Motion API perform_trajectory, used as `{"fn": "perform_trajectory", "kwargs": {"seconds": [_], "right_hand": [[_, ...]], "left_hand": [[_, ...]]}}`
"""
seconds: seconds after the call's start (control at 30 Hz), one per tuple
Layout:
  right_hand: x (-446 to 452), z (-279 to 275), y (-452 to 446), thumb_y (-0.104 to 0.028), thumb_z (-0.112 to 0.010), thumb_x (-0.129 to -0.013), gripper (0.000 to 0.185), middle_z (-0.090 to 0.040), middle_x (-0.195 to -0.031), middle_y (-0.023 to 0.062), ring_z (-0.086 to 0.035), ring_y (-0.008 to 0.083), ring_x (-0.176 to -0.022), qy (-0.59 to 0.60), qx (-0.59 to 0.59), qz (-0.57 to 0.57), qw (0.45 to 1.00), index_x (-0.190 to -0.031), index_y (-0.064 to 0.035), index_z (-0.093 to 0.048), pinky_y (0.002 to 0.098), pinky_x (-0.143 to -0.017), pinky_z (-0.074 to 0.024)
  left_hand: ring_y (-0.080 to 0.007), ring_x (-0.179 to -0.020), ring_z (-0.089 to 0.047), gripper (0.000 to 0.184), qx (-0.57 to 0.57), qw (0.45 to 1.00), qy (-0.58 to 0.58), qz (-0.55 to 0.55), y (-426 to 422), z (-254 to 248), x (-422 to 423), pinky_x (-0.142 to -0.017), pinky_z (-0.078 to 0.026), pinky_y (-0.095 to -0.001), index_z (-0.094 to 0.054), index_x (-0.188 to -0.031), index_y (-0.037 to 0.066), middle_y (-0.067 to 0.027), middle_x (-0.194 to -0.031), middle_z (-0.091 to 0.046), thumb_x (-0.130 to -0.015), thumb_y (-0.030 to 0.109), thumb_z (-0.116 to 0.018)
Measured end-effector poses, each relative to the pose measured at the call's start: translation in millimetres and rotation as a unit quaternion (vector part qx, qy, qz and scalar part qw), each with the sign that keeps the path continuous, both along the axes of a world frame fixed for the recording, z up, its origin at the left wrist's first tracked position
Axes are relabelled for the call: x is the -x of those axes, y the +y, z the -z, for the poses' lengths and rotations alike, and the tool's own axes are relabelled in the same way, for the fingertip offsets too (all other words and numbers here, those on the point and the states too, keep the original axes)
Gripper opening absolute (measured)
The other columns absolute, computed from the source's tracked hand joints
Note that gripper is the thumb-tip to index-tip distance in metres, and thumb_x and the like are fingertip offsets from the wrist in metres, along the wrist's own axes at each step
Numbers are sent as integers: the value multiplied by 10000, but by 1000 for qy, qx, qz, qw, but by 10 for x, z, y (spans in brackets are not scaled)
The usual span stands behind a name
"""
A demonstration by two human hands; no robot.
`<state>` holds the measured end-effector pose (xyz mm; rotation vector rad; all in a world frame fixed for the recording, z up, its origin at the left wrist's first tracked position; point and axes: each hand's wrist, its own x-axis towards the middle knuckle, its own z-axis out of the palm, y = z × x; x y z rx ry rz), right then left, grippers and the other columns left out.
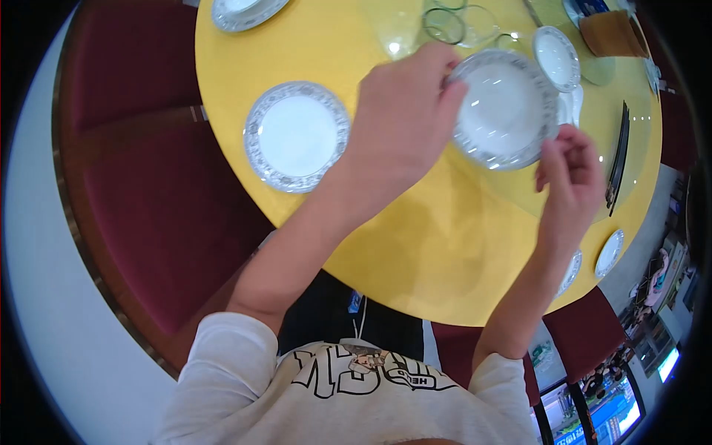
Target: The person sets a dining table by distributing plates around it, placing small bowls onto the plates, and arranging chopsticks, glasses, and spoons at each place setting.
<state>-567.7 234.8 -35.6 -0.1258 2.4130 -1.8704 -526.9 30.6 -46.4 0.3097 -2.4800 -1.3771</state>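
Note:
A white plate (506, 111) with a grey patterned rim is held up over the table, near the glass turntable. My left hand (408, 111) grips its left edge, with the thumb on the rim and the other fingers partly hidden. At the plate's lower right edge, the curled fingers of my right hand (571, 174) pinch the rim. A similar plate (297, 137) lies on the yellow tablecloth (415, 245), left of my left forearm. Beyond the held plate are a small white dish (556, 59) and a white spoon (571, 107), partly covered.
Black chopsticks (618, 159) lie on the right of the turntable. Clear glasses (445, 26) and a brown container (612, 33) stand farther back. Another plate (248, 11) is at the top left, and a small plate (610, 254) sits by the right edge. Dark red chairs (163, 215) surround the table.

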Motion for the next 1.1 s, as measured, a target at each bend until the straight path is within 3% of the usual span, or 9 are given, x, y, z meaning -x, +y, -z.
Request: {"fn": "perform_trajectory", "kwargs": {"seconds": [0.07, 0.2, 0.33, 0.8, 0.93, 1.0, 1.1], "right_hand": [[-383, 89, -410, 2, -659, -877, 187, -604, -804, 10, -530, 39, -615, -63, 16, -24, 998, -1053, 4, -598, 171, -503, -406], [-725, 587, -873, -1, -641, -885, 163, -611, -809, 21, -540, 41, -633, -169, 44, -74, 982, -1040, 6, -592, 177, -519, -435], [-982, 755, -1553, -10, -634, -888, 153, -620, -804, 29, -551, 46, -638, -179, 3, -98, 979, -1035, 8, -594, 190, -528, -450], [-974, 910, -1789, -36, -648, -871, 175, -632, -766, 39, -587, 95, -662, -166, -122, -102, 973, -1035, 6, -603, 249, -598, -484], [-992, 853, -1785, -102, -664, -873, 179, -620, -731, 60, -591, 127, -641, -137, -142, -101, 975, -1012, 3, -621, 272, -606, -485], [-936, 766, -1716, -128, -663, -880, 184, -620, -727, 69, -590, 138, -630, -137, -148, -79, 976, -1009, -2, -627, 280, -601, -484], [-875, 714, -1549, -136, -666, -878, 181, -622, -728, 66, -582, 135, -626, -141, -136, -48, 979, -996, -3, -633, 283, -594, -483]], "left_hand": [[-309, -664, -652, 140, -82, 995, -23, -47, -324, 72, -468, -633, -511, -353, -641, -948, -17, -173, -799, -671, -864, 93, -661], [-288, -660, -649, 136, -89, 986, -86, -111, -644, 481, -1047, -614, -499, -349, -653, -951, -33, -162, -781, -664, -879, 82, -649], [-278, -658, -643, 138, -35, 986, -99, -132, -1296, 685, -1478, -611, -495, -356, -672, -937, -41, -159, -774, -660, -887, 84, -644], [-300, -687, -664, 135, -57, 985, -129, -95, -1609, 840, -1423, -637, -517, -375, -672, -916, -23, -150, -784, -674, -850, 94, -660], [-236, -666, -673, 200, -72, 977, -160, -118, -1660, 858, -1477, -645, -533, -330, -685, -982, -16, -150, -798, -689, -848, 132, -691], [-175, -630, -629, 215, -46, 975, -173, -129, -1663, 785, -1448, -627, -515, -294, -682, -984, -27, -115, -753, -665, -868, 154, -696], [-95, -703, -587, 211, 11, 970, -175, -170, -1761, 700, -1413, -647, -492, -252, -675, -1017, -37, -59, -810, -669, -918, 148, -653]]}}
